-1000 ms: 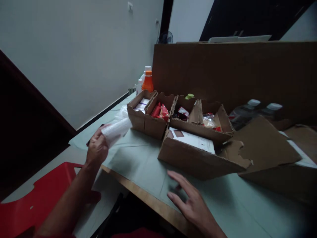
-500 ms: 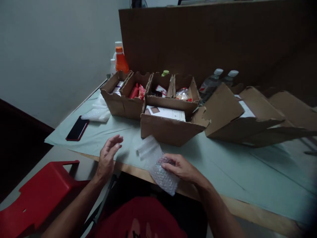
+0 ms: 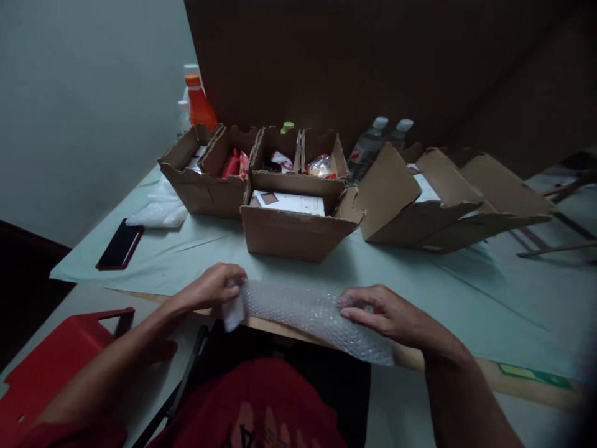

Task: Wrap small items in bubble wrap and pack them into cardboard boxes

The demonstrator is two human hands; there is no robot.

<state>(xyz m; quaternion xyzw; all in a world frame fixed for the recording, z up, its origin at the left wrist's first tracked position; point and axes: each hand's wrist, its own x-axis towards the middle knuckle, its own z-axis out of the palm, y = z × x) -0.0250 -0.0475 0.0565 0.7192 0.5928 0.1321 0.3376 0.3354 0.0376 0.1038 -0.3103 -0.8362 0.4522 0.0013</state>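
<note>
- Head view: your left hand point(image 3: 212, 287) and right hand point(image 3: 385, 311) pinch the bubble wrap point(image 3: 308, 314), stretched flat before the nearest box point(image 3: 293, 227).
- Step: unrolling; next likely calls for an item from that box.

Dim, soft focus; corners dark w/ wide-angle stretch.

Only 1 view was given, from a camera worn on the person's head, facing forward and down across the table point(image 3: 466, 292) from its near edge. The hands sat close below at 6 o'clock, the cardboard boxes point(image 3: 298, 230) near at 12 o'clock, and the brown board point(image 3: 373, 62) filled the far top. No 2nd view shared the scene.
</note>
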